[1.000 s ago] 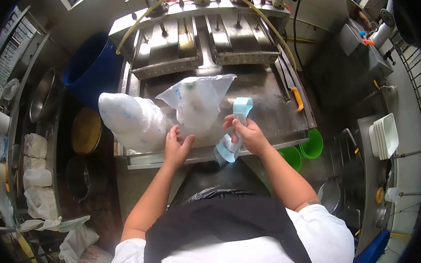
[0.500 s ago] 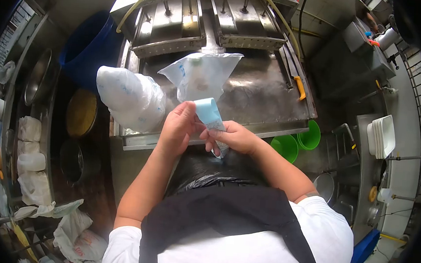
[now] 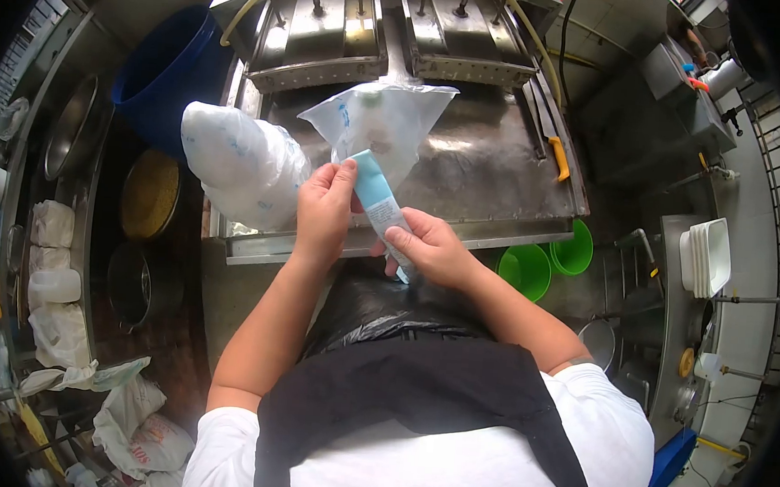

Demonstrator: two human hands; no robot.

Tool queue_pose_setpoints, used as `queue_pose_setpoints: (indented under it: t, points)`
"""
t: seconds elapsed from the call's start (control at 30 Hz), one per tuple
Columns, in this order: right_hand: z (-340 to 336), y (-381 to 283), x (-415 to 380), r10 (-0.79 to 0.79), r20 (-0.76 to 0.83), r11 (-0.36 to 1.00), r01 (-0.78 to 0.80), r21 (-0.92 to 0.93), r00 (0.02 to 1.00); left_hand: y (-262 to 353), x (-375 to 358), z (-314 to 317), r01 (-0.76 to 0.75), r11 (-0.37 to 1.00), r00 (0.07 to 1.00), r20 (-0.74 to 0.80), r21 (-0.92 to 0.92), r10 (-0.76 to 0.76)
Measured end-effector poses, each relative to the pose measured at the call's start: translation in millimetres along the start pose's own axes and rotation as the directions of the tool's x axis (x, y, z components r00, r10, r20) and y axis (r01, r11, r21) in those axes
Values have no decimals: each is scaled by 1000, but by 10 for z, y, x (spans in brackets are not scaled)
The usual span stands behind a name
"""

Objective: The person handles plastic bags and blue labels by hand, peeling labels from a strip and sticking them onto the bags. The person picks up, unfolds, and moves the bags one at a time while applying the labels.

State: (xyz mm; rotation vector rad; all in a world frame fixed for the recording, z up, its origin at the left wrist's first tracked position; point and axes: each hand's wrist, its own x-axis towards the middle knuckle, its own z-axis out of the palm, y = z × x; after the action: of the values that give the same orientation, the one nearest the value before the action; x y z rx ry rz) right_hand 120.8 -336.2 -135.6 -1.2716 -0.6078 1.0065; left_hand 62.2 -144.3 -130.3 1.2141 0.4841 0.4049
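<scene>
A long, narrow light-blue strip (image 3: 378, 188) with a paler printed part is stretched slantwise between my hands, in front of the metal worktop. It looks like a folded label or packet; the print is too small to read. My left hand (image 3: 325, 207) pinches its upper end between thumb and fingers. Lower down, my right hand (image 3: 426, 246) grips the printed part, thumb on top. Just beyond my hands stands a clear plastic bag (image 3: 376, 125) with blue print and something pale inside. Left of it sits a bulky, white plastic-wrapped bundle (image 3: 242, 165).
The steel worktop (image 3: 485, 173) has a raised edge towards me. A yellow-handled knife (image 3: 556, 156) lies at its right side. Two green buckets (image 3: 525, 271) stand below right, a blue barrel (image 3: 167, 74) at left. White trays (image 3: 707, 257) are stacked on the right.
The strip now lies flatter and straighter, its printed face more visible. My left hand has shifted slightly left and tilted the upper end. The whole view has moved a little.
</scene>
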Motion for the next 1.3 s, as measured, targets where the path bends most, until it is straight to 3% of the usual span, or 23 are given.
queue_pose_setpoints:
  t: [0.13, 0.23, 0.27, 0.3, 0.33, 0.4, 0.43, 0.47, 0.53, 0.57, 0.63, 0.73, 0.9, 1.07, 1.2, 1.3]
  points:
    - [5, -43, -31, 1, -42, 999, -3, -43, 999, -3, 17, -17, 5, 999, 1000, 15, 37, -6]
    - [-25, -67, -21, 16, -94, 998, -21, -52, 995, 14, -65, 44, 0, 999, 995, -96, 32, 3]
    - [-36, -83, -20, 14, -97, 999, -19, -50, 995, -14, -121, 43, -203, 949, 955, -163, 241, 246]
    - [-44, -103, -19, 3, -116, 999, -9, -52, 993, -18, -181, 46, -367, 816, 859, -174, 447, 482]
    - [-51, -116, -13, -9, -133, 999, 2, -54, 991, 0, -231, 31, -368, 815, 859, -171, 448, 483]
    - [-57, -123, 8, -24, -146, 998, 15, -59, 989, 105, -323, -6, -687, 314, 629, 319, 655, 709]
    - [-52, -121, 15, -35, -158, 998, 24, -66, 987, 168, -377, 68, -742, 281, 600, 415, 609, 683]
    - [-37, -133, 22, -35, -156, 998, 25, -65, 987, 157, -383, 94, -741, 280, 601, 415, 611, 683]
    - [-5, -168, 32, -136, -149, 955, 90, -284, 979, 130, -391, 112, -767, 273, 608, 522, 581, 599]
    - [-23, -139, 44, -137, -146, 954, 91, -284, 980, 121, -384, 101, -748, 292, 632, 507, 596, 586]
    - [-62, -90, 69, -266, -54, 821, 197, -536, 962, 139, -368, 60, -752, 300, 635, 522, 587, 569]
    - [-70, -178, 42, -353, 20, 719, 285, -634, 935, 182, -366, 25, -767, 301, 626, 555, 567, 547]
    - [-86, -125, 71, -410, 73, 637, 342, -691, 909, 186, -359, -24, -786, 246, 600, 606, 567, 522]
    - [-49, -79, 75, -420, 108, 629, 375, -682, 901, 55, -303, -107, -754, 310, 639, 538, 579, 550]
    - [-55, -48, 80, -382, 38, 674, 306, -673, 923, 87, -375, -59, -734, 332, 655, 487, 593, 578]
    - [-60, -36, 107, -378, 11, 688, 289, -666, 926, 124, -381, -53, -757, 296, 637, 553, 583, 538]
